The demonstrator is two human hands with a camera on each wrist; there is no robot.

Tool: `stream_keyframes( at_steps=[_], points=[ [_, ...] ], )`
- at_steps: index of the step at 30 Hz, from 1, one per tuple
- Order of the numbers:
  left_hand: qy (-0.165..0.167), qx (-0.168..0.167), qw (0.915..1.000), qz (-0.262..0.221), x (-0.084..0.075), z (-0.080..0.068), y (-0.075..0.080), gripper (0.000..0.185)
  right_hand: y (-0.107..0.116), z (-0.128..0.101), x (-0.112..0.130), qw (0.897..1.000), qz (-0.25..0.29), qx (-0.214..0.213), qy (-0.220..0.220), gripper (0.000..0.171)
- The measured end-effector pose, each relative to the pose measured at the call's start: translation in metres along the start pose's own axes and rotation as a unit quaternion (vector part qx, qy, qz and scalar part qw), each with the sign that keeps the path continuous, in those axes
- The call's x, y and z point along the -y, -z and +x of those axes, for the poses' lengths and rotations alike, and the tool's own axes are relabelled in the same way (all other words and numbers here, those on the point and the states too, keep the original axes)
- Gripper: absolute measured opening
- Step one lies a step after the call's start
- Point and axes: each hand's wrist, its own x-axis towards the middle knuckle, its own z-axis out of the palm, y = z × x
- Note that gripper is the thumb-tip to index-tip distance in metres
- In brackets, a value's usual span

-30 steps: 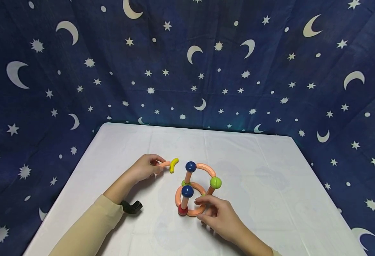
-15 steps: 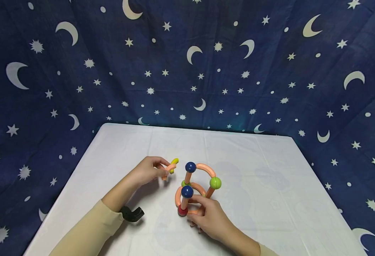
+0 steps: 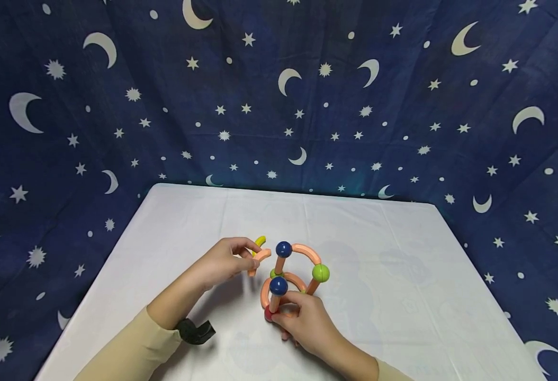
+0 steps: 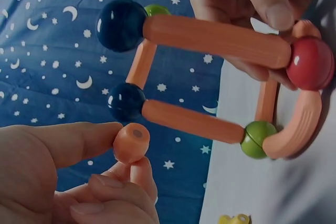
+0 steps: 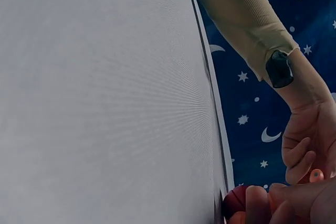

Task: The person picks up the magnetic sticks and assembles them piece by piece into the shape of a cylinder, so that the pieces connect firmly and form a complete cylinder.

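Observation:
A toy frame (image 3: 292, 278) of orange rods, orange curves and balls stands mid-table. It has two dark blue balls (image 3: 284, 248), a green ball (image 3: 320, 272) and a red ball (image 3: 268, 315). My right hand (image 3: 294, 313) grips its base by the red ball (image 4: 310, 62) and an orange rod (image 4: 215, 38). My left hand (image 3: 249, 259) pinches a loose orange curved piece (image 3: 261, 256) just left of the frame, raised off the table. In the left wrist view, its round end (image 4: 132, 142) sits close under a blue ball (image 4: 126, 101). A yellow curved piece (image 3: 259, 241) lies behind the left hand.
A white cloth covers the table (image 3: 393, 275). A dark blue drape with moons and stars (image 3: 279, 95) hangs behind and at both sides. A black wrist mount (image 3: 195, 332) sits on my left forearm. The table's edge (image 5: 210, 103) shows in the right wrist view.
My left hand has lifted the orange curved piece away from the yellow one and carried it right, toward the frame. My right hand has closed in round the frame's base.

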Motion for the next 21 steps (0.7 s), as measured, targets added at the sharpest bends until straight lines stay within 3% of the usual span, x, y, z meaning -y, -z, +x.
stream_keyframes(
  at_steps=[11, 21],
  points=[
    [-0.043, 0.019, 0.9989, 0.008, -0.011, -0.012, -0.005, 0.027, -0.002, 0.002, 0.0, 1.0, -0.015, -0.017, 0.011, 0.013],
    [-0.038, -0.001, 0.9988, 0.03, -0.018, -0.013, -0.014, 0.028, -0.002, 0.003, -0.001, 1.0, -0.007, -0.019, 0.022, 0.008]
  ],
)
